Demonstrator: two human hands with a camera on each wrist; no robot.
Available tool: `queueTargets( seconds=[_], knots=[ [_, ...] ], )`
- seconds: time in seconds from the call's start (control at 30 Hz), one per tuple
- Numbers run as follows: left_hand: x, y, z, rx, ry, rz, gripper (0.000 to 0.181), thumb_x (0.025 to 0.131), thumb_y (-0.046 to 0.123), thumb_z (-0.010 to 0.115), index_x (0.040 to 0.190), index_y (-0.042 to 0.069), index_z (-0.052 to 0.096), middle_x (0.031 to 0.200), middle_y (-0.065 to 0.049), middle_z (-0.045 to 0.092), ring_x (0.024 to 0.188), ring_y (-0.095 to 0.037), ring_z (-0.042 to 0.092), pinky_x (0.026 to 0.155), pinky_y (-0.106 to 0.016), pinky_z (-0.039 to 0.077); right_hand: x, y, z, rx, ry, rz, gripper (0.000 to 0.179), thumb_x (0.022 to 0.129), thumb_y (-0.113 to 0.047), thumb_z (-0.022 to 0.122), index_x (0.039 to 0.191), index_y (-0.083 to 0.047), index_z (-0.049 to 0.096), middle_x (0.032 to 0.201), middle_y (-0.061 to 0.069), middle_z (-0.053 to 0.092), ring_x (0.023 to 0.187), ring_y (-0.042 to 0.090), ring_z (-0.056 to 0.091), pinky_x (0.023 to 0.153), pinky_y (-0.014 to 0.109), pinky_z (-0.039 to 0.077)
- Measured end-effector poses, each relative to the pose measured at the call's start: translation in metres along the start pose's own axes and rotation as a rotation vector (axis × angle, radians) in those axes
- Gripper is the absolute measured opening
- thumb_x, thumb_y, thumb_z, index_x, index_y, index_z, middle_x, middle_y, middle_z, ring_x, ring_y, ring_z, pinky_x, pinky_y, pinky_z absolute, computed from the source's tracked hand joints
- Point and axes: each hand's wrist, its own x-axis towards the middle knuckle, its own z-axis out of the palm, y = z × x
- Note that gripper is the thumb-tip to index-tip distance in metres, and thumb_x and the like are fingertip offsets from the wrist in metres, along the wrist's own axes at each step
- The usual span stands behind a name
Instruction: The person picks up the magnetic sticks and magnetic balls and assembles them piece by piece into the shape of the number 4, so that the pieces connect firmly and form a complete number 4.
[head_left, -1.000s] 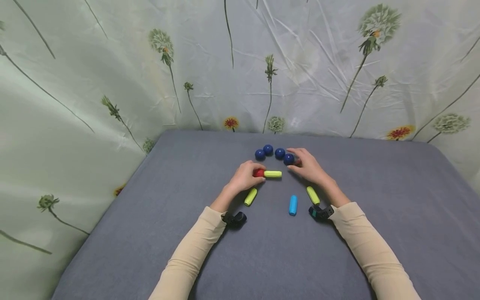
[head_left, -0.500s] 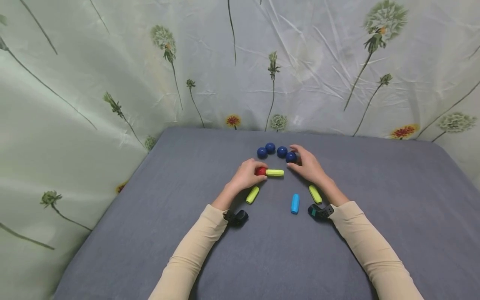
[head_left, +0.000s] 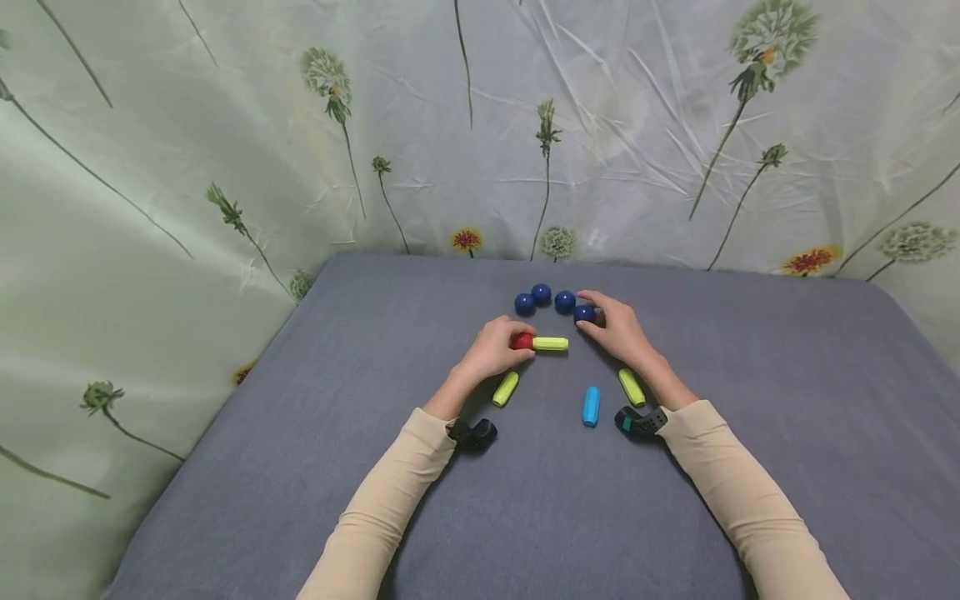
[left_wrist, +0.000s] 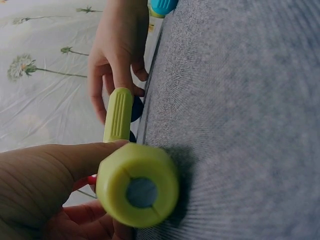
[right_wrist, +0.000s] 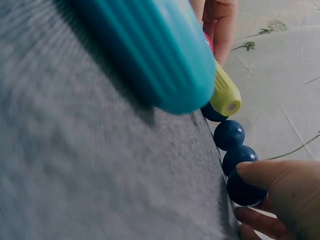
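Note:
My left hand (head_left: 497, 348) holds a red ball (head_left: 522, 341) between thumb and fingers. A yellow-green ridged rod (head_left: 551, 343) extends from that ball to the right, end against it. In the left wrist view only a sliver of the red ball shows behind the thumb. My right hand (head_left: 618, 330) pinches a dark blue ball (head_left: 583, 314), the rightmost of several; the right wrist view shows the thumb on the ball (right_wrist: 246, 189) and fingers below it. Left of it sit more blue balls (head_left: 565, 302), resting on the grey surface.
A second yellow-green rod (head_left: 506, 389) lies near my left wrist, a third (head_left: 632, 387) by the right wrist. One light blue rod (head_left: 591, 407) lies between the forearms. Behind the grey cloth-covered table (head_left: 300, 467) hangs a flower-patterned curtain (head_left: 420, 125).
My right thumb and fingers have drawn in around the rightmost blue ball. The left hand keeps its hold on the red ball. The head view has shifted slightly.

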Motion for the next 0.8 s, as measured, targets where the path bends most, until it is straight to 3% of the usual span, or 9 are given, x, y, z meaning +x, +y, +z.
queueTargets(
  seconds=[0.17, 0.37, 0.63, 0.8],
  knots=[
    [-0.001, 0.001, -0.001, -0.005, 0.001, -0.007, 0.033, 0.084, 0.018, 0.070, 0.115, 0.009, 0.066, 0.106, -0.012, 0.064, 0.091, -0.022, 0.055, 0.074, -0.029, 0.044, -0.001, 0.003, -0.004, -0.018, -0.019, -0.010, 0.038, 0.088, -0.014, 0.064, 0.124, -0.004, 0.059, 0.092, 0.017, 0.062, 0.073, 0.022, 0.048, 0.067, 0.033, 0.035],
    [-0.002, 0.001, -0.001, -0.003, 0.002, -0.013, 0.033, 0.084, 0.018, 0.070, 0.115, 0.009, 0.066, 0.108, -0.012, 0.064, 0.092, -0.021, 0.055, 0.074, -0.029, 0.044, -0.004, 0.007, -0.011, -0.008, -0.023, -0.006, 0.032, 0.086, -0.012, 0.065, 0.116, -0.003, 0.062, 0.094, 0.019, 0.058, 0.077, 0.025, 0.053, 0.068, 0.034, 0.039],
    [-0.002, 0.001, -0.001, -0.013, -0.009, -0.013, 0.034, 0.084, 0.018, 0.069, 0.116, 0.009, 0.066, 0.107, -0.012, 0.064, 0.091, -0.021, 0.054, 0.072, -0.027, 0.043, -0.008, 0.008, -0.022, 0.035, -0.106, -0.006, 0.033, 0.087, -0.010, 0.063, 0.118, -0.002, 0.058, 0.109, 0.024, 0.063, 0.087, 0.031, 0.061, 0.074, 0.042, 0.046],
    [-0.002, 0.000, -0.001, -0.009, -0.006, -0.017, 0.034, 0.084, 0.018, 0.069, 0.116, 0.010, 0.066, 0.106, -0.012, 0.064, 0.090, -0.021, 0.054, 0.073, -0.027, 0.043, -0.009, 0.009, -0.027, 0.051, -0.152, 0.011, 0.034, 0.086, -0.006, 0.063, 0.118, -0.001, 0.055, 0.111, 0.027, 0.062, 0.087, 0.031, 0.060, 0.070, 0.036, 0.045]
  ],
)
